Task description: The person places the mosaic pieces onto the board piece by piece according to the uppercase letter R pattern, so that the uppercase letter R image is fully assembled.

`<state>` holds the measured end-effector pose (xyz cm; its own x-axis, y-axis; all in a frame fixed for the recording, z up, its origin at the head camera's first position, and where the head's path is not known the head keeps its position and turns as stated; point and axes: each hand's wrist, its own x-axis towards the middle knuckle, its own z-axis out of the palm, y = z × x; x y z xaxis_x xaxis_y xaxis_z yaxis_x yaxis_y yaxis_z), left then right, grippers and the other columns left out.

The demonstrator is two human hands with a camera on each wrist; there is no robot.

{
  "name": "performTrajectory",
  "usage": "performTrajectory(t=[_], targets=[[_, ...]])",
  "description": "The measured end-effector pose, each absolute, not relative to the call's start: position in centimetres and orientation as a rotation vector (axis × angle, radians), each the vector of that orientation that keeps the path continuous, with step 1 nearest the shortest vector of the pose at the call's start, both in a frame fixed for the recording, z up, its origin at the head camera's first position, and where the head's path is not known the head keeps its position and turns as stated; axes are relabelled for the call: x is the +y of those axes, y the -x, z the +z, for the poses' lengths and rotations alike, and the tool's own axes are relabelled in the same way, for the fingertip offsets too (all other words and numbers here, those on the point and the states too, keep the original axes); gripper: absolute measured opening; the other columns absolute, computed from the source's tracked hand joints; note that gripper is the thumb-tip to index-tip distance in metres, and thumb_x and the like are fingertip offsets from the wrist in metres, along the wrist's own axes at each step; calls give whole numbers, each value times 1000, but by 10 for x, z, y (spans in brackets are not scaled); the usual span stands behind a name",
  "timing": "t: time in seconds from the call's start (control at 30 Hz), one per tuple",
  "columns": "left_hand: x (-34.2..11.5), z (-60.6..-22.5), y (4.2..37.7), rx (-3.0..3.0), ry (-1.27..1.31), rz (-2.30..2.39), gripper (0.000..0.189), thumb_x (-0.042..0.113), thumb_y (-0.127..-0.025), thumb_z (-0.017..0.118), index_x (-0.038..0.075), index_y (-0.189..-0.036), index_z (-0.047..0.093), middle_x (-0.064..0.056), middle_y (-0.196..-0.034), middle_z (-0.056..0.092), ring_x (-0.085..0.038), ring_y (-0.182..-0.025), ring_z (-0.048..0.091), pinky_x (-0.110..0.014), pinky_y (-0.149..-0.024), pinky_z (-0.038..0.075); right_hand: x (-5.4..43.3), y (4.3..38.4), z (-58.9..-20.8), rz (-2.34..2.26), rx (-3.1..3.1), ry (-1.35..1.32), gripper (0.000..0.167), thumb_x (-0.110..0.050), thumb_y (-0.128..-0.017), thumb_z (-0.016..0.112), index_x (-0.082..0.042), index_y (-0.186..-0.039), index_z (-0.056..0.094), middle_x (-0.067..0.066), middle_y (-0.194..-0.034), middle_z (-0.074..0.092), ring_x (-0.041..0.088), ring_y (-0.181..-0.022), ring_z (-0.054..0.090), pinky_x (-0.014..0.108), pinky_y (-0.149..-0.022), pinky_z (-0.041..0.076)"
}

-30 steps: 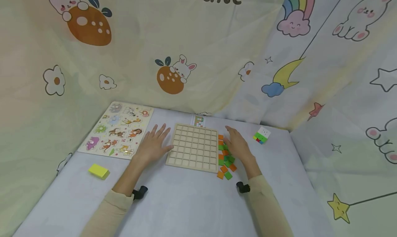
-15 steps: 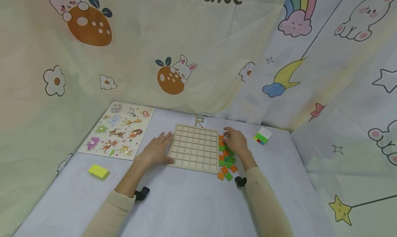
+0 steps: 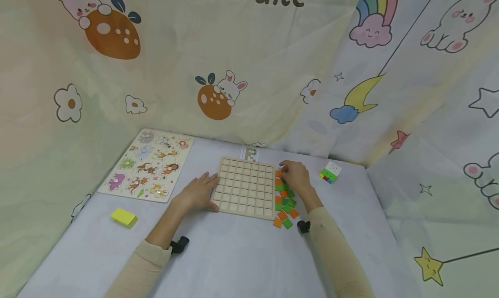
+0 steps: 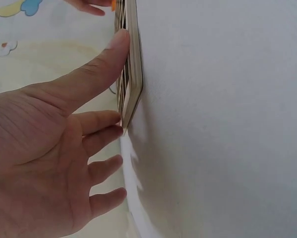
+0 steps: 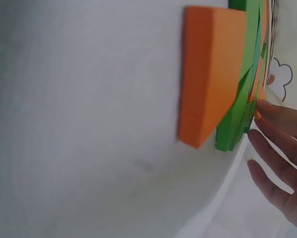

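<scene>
A pale wooden grid board (image 3: 244, 187) lies on the white table between the hands. My left hand (image 3: 198, 193) rests at its left edge, fingers mostly straight; in the left wrist view the thumb (image 4: 96, 72) lies over the board's rim. To the board's right is a loose pile of orange and green square tiles (image 3: 286, 208). At the pile's far end, my right hand (image 3: 297, 176) bends its fingers down to an orange tile (image 3: 278, 173). In the right wrist view the thumb and forefinger pinch at orange among the green tiles (image 5: 232, 124).
An animal peg puzzle (image 3: 150, 166) lies at the back left, with a yellow block (image 3: 124, 218) nearer. A small card with a coloured grid pattern (image 3: 251, 153) is behind the board. A puzzle cube (image 3: 330, 171) stands at the back right. Printed cloth (image 3: 163, 85) hangs behind.
My left hand has come down and right onto the board's left edge. The right hand has lowered to the far end of the tiles, its fingers closing in.
</scene>
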<state>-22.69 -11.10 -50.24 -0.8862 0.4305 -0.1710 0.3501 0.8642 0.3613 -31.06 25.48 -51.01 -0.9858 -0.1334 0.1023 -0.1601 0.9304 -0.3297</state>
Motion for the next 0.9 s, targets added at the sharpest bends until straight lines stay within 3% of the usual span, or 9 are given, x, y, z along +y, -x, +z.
performTrajectory(t=[0.27,0.6,0.9], targets=[[-108,-499,226,2798,-570,479,109,43,-75,92,1,-160,37,-15,-170,30,-43,-157,19,-64,-125,19,259,312,-505,706,-2899,-287,32,-8,-89,83,-7,-120,76,4,-91,78,25,-85,74,44,-77,62],[-108,-499,223,2794,-588,443,105,50,-81,86,-1,-160,37,-16,-170,29,-44,-157,20,-64,-124,21,247,311,-496,1055,-2785,-362,33,-3,-89,81,-2,-122,75,11,-94,78,32,-89,76,47,-74,64],[-102,-502,225,2824,-595,400,106,47,-79,88,-3,-158,38,-18,-169,31,-44,-156,23,-65,-123,25,223,321,-494,1128,-2837,-354,32,-9,-92,80,-4,-123,75,8,-96,78,27,-88,75,38,-69,63]])
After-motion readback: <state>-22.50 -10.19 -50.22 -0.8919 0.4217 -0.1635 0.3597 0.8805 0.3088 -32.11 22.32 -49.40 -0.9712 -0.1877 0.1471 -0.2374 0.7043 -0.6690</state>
